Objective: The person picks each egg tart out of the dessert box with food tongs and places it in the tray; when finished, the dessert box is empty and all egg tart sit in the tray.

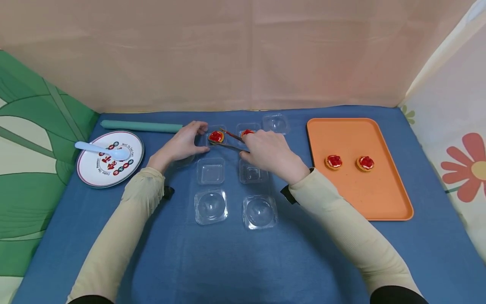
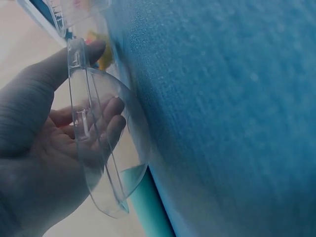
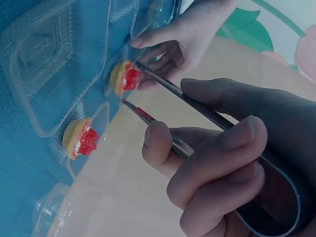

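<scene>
In the head view my right hand [image 1: 271,154] grips metal tongs [image 3: 163,84]. Their two arms stand apart, one tip on either side of a fruit tart [image 1: 216,136] with a red topping, and red is smeared on one arm. That tart sits in a small clear plastic box [image 1: 222,128]. My left hand [image 1: 184,143] is at the box's left side, thumb and fingers straddling its edge. A second tart [image 3: 80,139] sits in the neighbouring box. Before my left palm [image 2: 54,148] in the left wrist view stands a clear domed lid [image 2: 133,128].
Several clear boxes and lids [image 1: 211,207] stand in rows on the blue cloth. On the right an orange tray [image 1: 357,202] bears two tarts [image 1: 365,163]. On the left lie a white plate [image 1: 91,173] with a pale blue spoon [image 1: 119,154] and a green roll [image 1: 140,126].
</scene>
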A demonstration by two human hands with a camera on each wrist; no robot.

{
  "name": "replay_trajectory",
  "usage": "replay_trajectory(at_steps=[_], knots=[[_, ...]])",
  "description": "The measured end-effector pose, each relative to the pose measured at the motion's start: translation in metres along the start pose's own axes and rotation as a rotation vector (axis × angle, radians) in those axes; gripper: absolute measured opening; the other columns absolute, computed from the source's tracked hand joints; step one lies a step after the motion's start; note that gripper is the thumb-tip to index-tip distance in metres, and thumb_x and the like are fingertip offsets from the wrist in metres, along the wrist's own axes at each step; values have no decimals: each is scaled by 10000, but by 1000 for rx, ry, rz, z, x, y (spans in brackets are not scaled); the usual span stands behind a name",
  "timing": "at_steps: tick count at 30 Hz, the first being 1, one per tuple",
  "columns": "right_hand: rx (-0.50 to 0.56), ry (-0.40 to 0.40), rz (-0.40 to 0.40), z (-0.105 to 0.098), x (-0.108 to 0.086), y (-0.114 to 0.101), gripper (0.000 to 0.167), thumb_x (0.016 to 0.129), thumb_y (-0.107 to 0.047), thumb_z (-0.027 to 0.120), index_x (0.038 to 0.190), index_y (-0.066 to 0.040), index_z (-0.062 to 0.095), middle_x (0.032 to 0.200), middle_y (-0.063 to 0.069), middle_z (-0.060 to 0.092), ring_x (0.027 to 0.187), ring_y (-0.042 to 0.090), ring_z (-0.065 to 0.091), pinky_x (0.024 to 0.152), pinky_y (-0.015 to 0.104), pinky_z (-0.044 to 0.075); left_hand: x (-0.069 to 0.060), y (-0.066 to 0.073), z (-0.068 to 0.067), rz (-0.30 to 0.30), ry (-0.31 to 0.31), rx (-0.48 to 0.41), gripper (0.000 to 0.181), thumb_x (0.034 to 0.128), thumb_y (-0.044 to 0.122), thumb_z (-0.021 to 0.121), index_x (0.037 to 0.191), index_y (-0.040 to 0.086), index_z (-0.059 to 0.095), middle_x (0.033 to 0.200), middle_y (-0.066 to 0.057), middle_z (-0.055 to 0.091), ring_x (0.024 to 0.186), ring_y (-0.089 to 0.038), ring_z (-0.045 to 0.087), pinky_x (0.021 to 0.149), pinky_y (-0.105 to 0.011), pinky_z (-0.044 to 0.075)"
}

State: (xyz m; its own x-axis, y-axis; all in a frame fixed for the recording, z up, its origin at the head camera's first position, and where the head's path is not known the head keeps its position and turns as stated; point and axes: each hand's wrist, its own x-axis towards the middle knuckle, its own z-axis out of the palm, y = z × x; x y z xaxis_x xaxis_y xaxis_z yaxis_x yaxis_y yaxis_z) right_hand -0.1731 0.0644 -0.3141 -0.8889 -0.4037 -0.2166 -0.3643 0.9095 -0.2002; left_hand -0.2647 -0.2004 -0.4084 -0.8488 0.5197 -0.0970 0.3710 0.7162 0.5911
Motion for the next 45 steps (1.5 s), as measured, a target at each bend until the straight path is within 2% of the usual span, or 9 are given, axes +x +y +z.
replay_trajectory(at_steps=[4, 8, 16, 26, 39, 45], knots=[[-20, -14, 2, -2, 2, -2, 229, 1045, -270, 708, 1131, -60, 740, 852, 72, 666, 641, 229, 581, 524, 329, 484, 0, -1, 1, -4, -1, 0, 751, 937, 97, 842, 1531, -105, 429, 1405, -275, 532, 1336, -424, 521, 1177, -567, 398], [-31, -14, 6, -3, 4, -5, 206, 1047, -264, 698, 1068, -61, 726, 807, 63, 640, 637, 227, 565, 529, 340, 462, 0, -2, 1, -4, 3, 2, 755, 938, 95, 840, 1534, -105, 423, 1408, -276, 529, 1335, -425, 522, 1176, -568, 399], [-32, -41, -1, 0, 10, -6, 246, 1054, -295, 695, 1044, -51, 730, 800, 63, 624, 625, 206, 549, 535, 311, 453, 1, -3, 2, 1, -2, 10, 763, 936, 91, 840, 1537, -110, 416, 1432, -283, 518, 1335, -426, 520, 1174, -573, 400], [-60, -41, 6, 1, 14, -6, 274, 1047, -296, 722, 1150, -44, 748, 885, 83, 681, 675, 221, 609, 599, 348, 564, 2, -3, 2, 7, -8, 8, 767, 940, 96, 836, 1542, -109, 408, 1459, -286, 505, 1349, -427, 515, 1181, -572, 395], [-152, 7, -14, 8, 19, -12, 267, 1044, -319, 731, 1153, -77, 757, 942, 69, 714, 740, 245, 665, 635, 380, 600, -1, -4, 3, -14, -13, 20, 773, 960, 108, 817, 1566, -104, 386, 1460, -289, 503, 1363, -434, 511, 1172, -578, 403], [-163, 16, -21, 7, 19, -14, 261, 1040, -314, 738, 1134, -73, 766, 922, 68, 702, 708, 231, 633, 613, 357, 582, -1, -5, 3, -25, -4, 18, 777, 953, 103, 823, 1566, -98, 392, 1464, -280, 509, 1365, -426, 514, 1178, -575, 401]])
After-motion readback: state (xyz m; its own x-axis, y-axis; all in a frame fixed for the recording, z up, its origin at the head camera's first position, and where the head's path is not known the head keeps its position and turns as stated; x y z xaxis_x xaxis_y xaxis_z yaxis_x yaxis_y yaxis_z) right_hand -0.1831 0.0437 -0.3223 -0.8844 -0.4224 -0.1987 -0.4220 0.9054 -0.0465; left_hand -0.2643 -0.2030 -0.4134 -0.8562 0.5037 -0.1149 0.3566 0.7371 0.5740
